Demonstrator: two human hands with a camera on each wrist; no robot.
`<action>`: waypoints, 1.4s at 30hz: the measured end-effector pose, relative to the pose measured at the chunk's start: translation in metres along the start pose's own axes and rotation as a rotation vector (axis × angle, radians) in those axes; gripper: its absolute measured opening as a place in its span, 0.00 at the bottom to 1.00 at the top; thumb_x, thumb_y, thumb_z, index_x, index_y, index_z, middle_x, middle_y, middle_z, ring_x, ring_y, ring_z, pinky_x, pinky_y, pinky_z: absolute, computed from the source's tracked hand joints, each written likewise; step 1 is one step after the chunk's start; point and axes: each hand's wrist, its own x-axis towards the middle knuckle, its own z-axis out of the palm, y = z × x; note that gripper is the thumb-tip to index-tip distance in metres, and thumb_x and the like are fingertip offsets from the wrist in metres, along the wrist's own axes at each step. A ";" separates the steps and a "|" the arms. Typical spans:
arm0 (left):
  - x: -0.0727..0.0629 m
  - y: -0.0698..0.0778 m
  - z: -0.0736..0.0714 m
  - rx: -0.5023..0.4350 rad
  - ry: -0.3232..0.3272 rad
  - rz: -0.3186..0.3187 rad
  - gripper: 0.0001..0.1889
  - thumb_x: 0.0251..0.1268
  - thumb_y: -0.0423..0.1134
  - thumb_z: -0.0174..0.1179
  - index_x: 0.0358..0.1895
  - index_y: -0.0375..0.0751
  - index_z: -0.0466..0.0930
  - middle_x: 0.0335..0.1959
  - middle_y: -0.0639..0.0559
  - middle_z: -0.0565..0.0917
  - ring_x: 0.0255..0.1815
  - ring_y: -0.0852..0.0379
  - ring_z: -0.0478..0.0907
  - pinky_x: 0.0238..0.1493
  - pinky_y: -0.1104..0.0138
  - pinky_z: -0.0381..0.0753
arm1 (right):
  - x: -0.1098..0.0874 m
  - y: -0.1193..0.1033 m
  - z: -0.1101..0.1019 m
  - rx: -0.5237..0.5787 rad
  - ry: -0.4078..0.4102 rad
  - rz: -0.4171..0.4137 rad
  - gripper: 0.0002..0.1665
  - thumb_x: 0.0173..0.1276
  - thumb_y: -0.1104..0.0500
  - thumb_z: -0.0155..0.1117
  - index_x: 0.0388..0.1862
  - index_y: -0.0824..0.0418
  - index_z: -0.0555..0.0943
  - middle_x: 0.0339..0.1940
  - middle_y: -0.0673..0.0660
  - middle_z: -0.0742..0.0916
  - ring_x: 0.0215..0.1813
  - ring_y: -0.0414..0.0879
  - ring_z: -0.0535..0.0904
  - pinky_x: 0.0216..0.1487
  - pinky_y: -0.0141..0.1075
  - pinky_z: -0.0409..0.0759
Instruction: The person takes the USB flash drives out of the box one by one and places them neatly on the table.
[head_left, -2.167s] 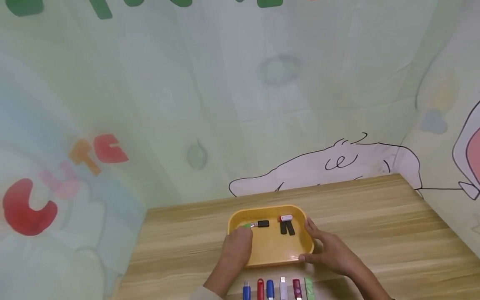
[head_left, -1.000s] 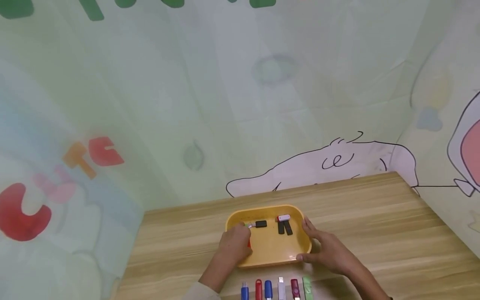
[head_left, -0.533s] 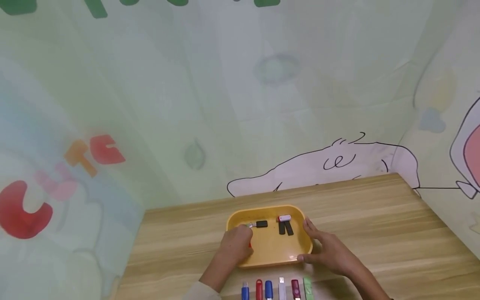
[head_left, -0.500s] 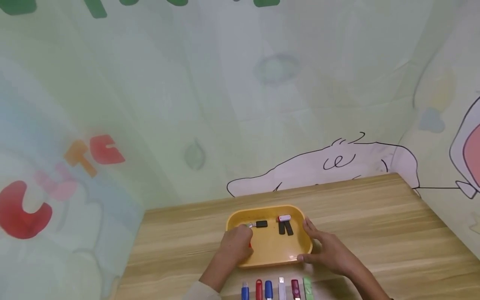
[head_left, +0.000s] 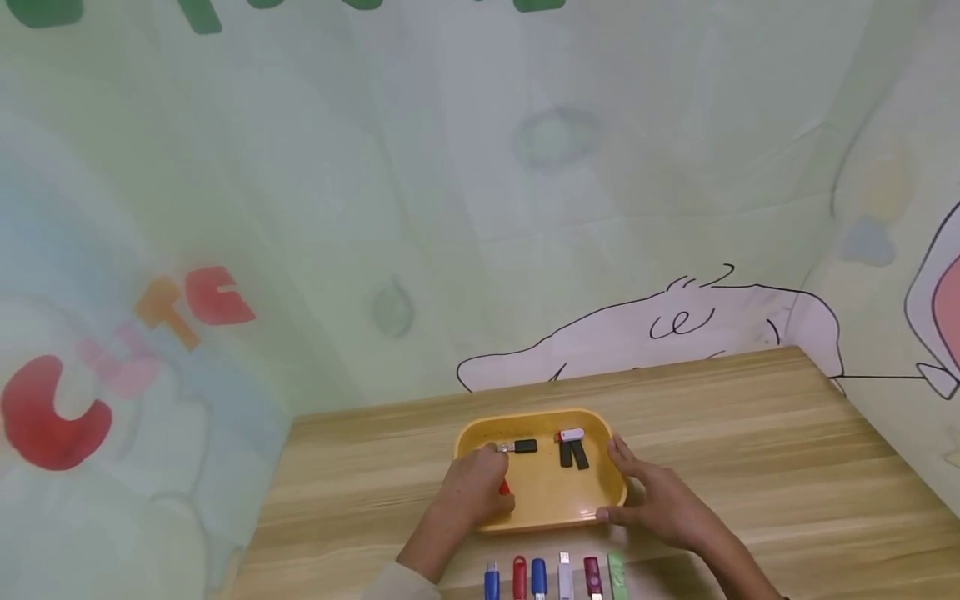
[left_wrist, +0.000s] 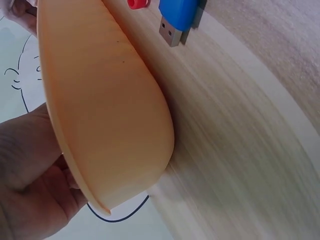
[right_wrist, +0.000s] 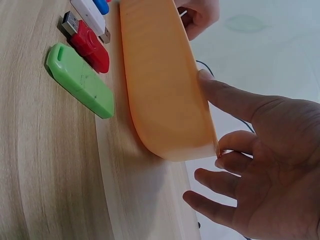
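Observation:
In the head view, my left hand (head_left: 474,487) reaches over the left end of a yellow tray (head_left: 551,500). Its thumb and curled fingers pinch a small red piece (head_left: 505,486), apparently a USB stick, mostly hidden by the hand. Just beyond the fingertips lies a black USB stick (head_left: 526,446) with its metal plug towards the hand. My right hand (head_left: 660,504) holds the tray's near right corner, thumb on the front rim and fingers along the right end. In the right wrist view the thumb (right_wrist: 225,95) touches the rim, and the lower fingers are apart from it.
At the tray's right a white and red USB stick (head_left: 572,435) lies above two black ones (head_left: 579,455). In front of the tray stands a row of several USB sticks, from a blue one (head_left: 492,582) to a green one (head_left: 617,577). A printed cloth (head_left: 450,208) hangs behind the table.
My left hand has shifted slightly nearer and its thumb moved right, so a red piece now shows between its fingers. The green end seen first is now hidden. The right hand stays put.

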 end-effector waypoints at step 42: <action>-0.051 0.010 -0.038 -0.105 0.040 0.175 0.14 0.61 0.51 0.76 0.41 0.52 0.82 0.43 0.57 0.78 0.32 0.64 0.71 0.33 0.76 0.73 | 0.000 -0.001 0.000 -0.018 -0.001 -0.002 0.61 0.56 0.45 0.85 0.83 0.61 0.64 0.87 0.58 0.59 0.84 0.70 0.56 0.79 0.66 0.56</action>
